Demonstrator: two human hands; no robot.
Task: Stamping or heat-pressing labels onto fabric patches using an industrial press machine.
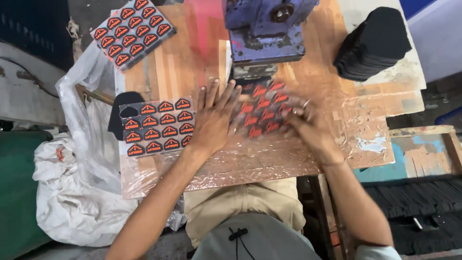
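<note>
So both hands, left hand (214, 120) and right hand (308, 125), lie flat and open, probably pressing the blurry sticker sheet (262, 113) on the plastic-wrapped table (250, 168), press (264, 33) right behind.

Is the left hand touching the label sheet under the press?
Touching. In the head view the left hand lies flat with its fingertips over the left edge of the blurred sheet of orange labels, just below the blue press. No gap shows.
</note>
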